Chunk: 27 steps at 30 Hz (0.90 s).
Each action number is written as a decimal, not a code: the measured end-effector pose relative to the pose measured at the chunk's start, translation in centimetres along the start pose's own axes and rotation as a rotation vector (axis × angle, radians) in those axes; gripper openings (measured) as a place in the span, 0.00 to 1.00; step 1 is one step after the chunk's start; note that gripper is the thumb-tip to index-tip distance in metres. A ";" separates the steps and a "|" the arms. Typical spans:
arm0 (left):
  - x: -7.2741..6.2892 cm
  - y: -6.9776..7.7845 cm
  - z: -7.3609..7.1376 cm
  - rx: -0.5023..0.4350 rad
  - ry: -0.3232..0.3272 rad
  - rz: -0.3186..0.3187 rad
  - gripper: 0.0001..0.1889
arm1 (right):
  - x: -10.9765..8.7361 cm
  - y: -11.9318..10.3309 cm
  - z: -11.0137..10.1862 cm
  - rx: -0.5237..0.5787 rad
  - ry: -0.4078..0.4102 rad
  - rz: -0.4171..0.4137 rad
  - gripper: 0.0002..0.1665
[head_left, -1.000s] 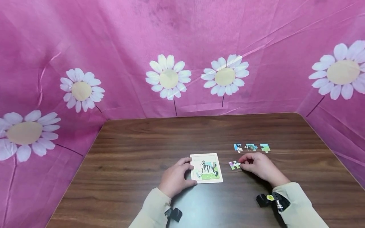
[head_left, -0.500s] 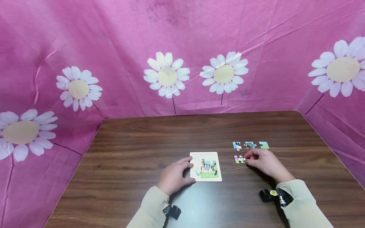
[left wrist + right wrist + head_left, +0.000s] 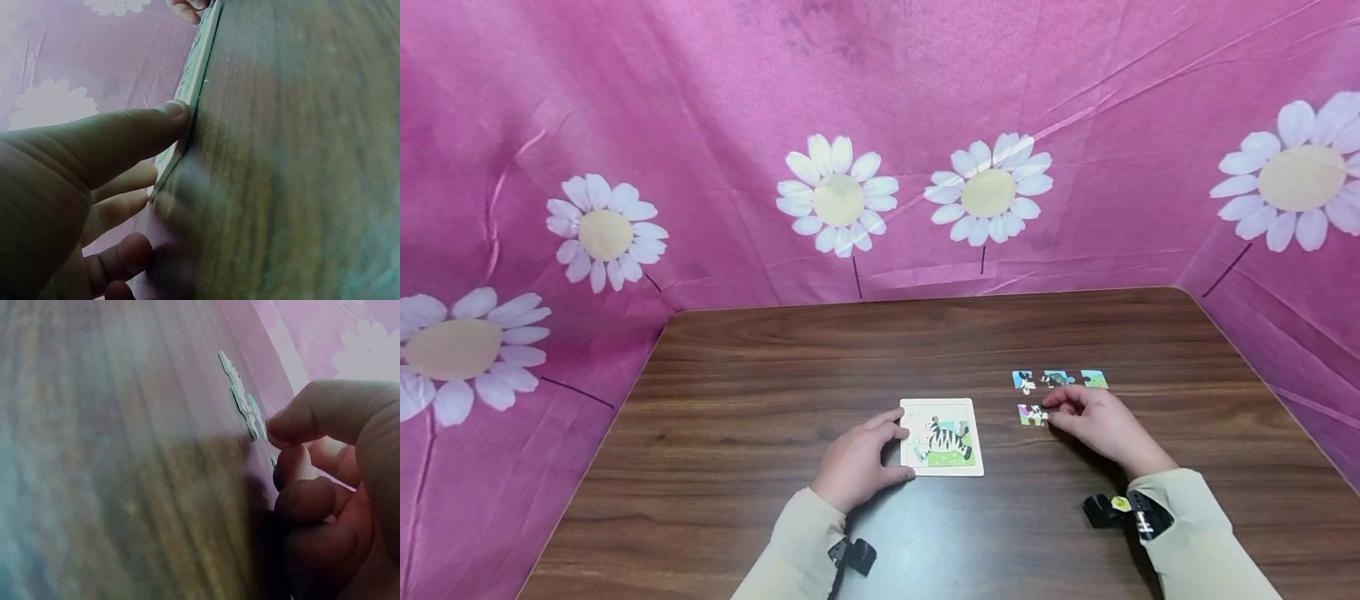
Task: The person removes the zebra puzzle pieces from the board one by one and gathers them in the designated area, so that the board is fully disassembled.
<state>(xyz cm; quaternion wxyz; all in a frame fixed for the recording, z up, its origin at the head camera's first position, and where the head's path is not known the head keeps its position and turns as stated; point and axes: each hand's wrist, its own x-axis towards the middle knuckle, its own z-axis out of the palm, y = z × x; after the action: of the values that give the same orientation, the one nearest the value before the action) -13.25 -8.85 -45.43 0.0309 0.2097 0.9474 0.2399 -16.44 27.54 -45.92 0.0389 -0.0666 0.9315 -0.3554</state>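
The zebra puzzle board (image 3: 917,419) lies flat on the wood-grain table (image 3: 775,375). The left hand (image 3: 861,467) brackets its near left corner, thumb on the near edge, fingers at the left edge, gap no wider than that corner; probably this keeps the board from sliding. Right of the board, the right hand (image 3: 1101,425) has its fingertips drawn together, seemingly pinching a purple-and-green jigsaw piece (image 3: 1032,415) by its right end, perhaps so its picture shows; whether it clears the table I cannot tell. Beyond the board, rightward, a blue-and-white piece (image 3: 1023,382), blue-green piece (image 3: 1057,378) and green piece (image 3: 1093,379) lie lined up, presumably for easy picking.
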 end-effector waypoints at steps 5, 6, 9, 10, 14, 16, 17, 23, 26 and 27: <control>0.0 0.0 0.0 -0.001 -0.001 0.004 0.27 | 0.1 -0.2 0.2 0.029 -0.003 0.013 0.14; 0.0 0.0 0.0 -0.002 0.000 0.004 0.27 | 0.1 -0.2 0.2 0.026 -0.004 0.011 0.14; 0.0 0.0 0.0 -0.006 0.000 0.006 0.27 | 0.2 -0.3 0.3 0.012 -0.006 0.007 0.15; 0.0 0.0 -0.1 -0.008 -0.001 0.006 0.27 | 0.2 -0.3 0.3 0.008 -0.008 0.006 0.14; 0.0 0.0 -0.1 -0.007 -0.007 0.005 0.27 | 0.2 -0.2 0.2 0.004 -0.012 0.002 0.13; 0.0 0.0 -0.1 -0.005 -0.009 0.004 0.27 | 0.2 -0.1 0.2 0.002 -0.012 -0.002 0.13; 0.0 0.0 -0.1 -0.004 -0.009 0.003 0.27 | 0.2 -0.1 0.2 0.000 -0.012 -0.003 0.13; 0.0 -0.1 0.0 0.002 -0.009 0.001 0.27 | 0.2 -0.1 0.1 0.001 -0.015 -0.001 0.13; 0.0 -0.1 0.0 0.000 -0.010 0.003 0.27 | 0.2 -0.2 0.1 0.008 -0.016 0.004 0.13; 0.0 -0.1 0.0 -0.001 -0.010 0.004 0.27 | 0.1 -0.2 0.0 0.007 -0.017 0.004 0.13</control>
<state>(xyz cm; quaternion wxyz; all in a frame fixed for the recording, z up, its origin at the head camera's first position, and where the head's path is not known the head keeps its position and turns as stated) -13.30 -8.89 -45.46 0.0353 0.2127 0.9467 0.2392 -16.56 27.35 -45.84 0.0480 -0.0674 0.9300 -0.3581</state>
